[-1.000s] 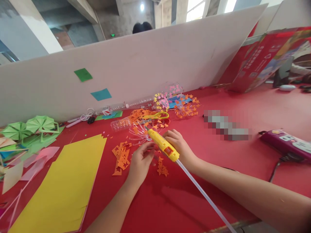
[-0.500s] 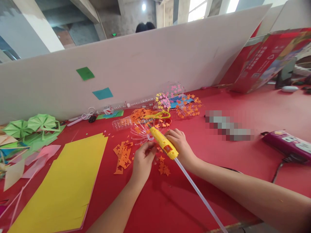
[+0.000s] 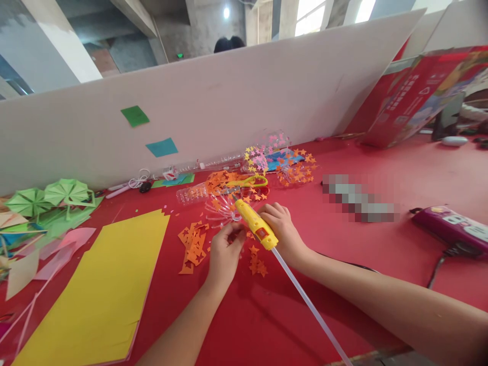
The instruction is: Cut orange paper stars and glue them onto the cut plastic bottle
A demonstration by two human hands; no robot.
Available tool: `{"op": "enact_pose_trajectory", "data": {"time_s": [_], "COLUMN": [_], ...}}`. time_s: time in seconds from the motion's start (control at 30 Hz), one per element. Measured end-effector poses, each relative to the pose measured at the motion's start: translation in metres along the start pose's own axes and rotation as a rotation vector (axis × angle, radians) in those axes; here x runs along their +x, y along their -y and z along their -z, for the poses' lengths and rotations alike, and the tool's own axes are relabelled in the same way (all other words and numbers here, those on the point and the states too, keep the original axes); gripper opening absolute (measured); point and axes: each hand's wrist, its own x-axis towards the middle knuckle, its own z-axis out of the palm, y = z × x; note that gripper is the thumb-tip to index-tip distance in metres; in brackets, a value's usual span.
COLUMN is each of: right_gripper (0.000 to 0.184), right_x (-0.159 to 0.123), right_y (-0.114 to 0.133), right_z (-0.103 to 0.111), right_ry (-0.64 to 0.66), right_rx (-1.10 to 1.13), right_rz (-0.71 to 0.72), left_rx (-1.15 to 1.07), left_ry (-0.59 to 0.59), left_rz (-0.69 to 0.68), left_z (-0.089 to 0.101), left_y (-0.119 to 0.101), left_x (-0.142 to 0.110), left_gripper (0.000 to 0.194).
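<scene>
My right hand (image 3: 282, 229) is wrapped round a yellow hot glue gun (image 3: 257, 223). A long clear glue stick (image 3: 305, 292) sticks out of its back end toward me. The gun's nozzle points away, over a clear plastic bottle piece cut into thin strips (image 3: 224, 211) with orange stars on some strips. My left hand (image 3: 226, 249) is closed in a pinch at the near side of that piece; the fingertips are partly hidden. Loose orange paper stars (image 3: 258, 263) lie just right of my left hand. Orange paper scraps with star-shaped holes (image 3: 193, 247) lie to its left.
Yellow paper sheets (image 3: 102, 284) and green folded paper shapes (image 3: 66, 192) lie left. Behind are yellow-handled scissors (image 3: 253, 180), a bottle with orange stars (image 3: 192, 193) and star-covered plastic pieces (image 3: 295, 168). A white board (image 3: 229, 101) stands at the back, a purple device (image 3: 453, 223) right.
Almost nothing differs. The glue gun's back end and the glue stick have shifted very slightly left; both hands stay in place.
</scene>
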Motion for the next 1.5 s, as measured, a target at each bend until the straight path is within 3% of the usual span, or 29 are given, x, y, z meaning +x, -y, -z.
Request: {"op": "enact_pose_trajectory", "data": {"time_s": [1.17, 1.3, 1.5], "right_gripper": [0.022, 0.022, 0.022], "right_x": [0.001, 0.002, 0.001], "right_y": [0.002, -0.001, -0.003], "right_z": [0.004, 0.005, 0.012], "right_ry": [-0.016, -0.046, -0.092], "right_rx": [0.046, 0.082, 0.3], "right_rz": [0.033, 0.046, -0.013], "left_rx": [0.043, 0.082, 0.363], "left_ry": [-0.064, -0.078, -0.132], "left_rz": [-0.006, -0.046, -0.235], "left_z": [0.005, 0.007, 0.017], "left_y": [0.001, -0.001, -0.009], "left_x": [0.004, 0.004, 0.0], "left_gripper": [0.02, 0.024, 0.023]}}
